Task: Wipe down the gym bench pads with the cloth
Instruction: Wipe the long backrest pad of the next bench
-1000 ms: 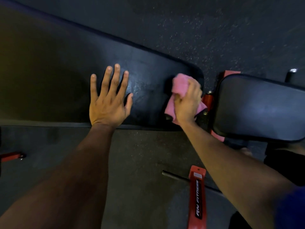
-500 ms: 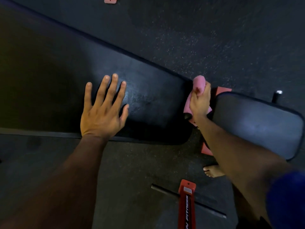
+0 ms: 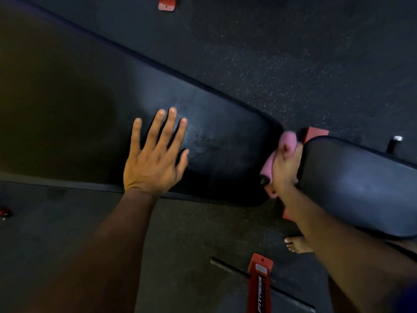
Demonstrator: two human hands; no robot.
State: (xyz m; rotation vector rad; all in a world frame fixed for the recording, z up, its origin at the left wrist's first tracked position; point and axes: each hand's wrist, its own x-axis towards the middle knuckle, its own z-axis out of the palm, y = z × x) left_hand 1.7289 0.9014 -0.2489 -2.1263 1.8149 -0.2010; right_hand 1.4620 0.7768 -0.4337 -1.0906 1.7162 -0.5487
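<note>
A long black back pad [image 3: 214,141] runs from the upper left to the centre right. My left hand [image 3: 155,159] lies flat on it near its front edge, fingers straight and spread. A shorter black seat pad [image 3: 356,188] sits to the right. My right hand [image 3: 285,168] grips a pink cloth [image 3: 287,141] in the narrow gap between the two pads, against the back pad's rounded end. Part of the cloth is hidden under my fingers.
Dark speckled rubber floor [image 3: 282,53] surrounds the bench. A red frame leg with white lettering [image 3: 259,283] and a black bar [image 3: 230,267] lie below. A bare foot [image 3: 297,243] stands under the seat pad. Red bracket [image 3: 166,4] at top; metal knob [image 3: 394,143] far right.
My right hand has carried the cloth off the top of the back pad's end and down into the gap between the pads. My left hand stays flat on the pad.
</note>
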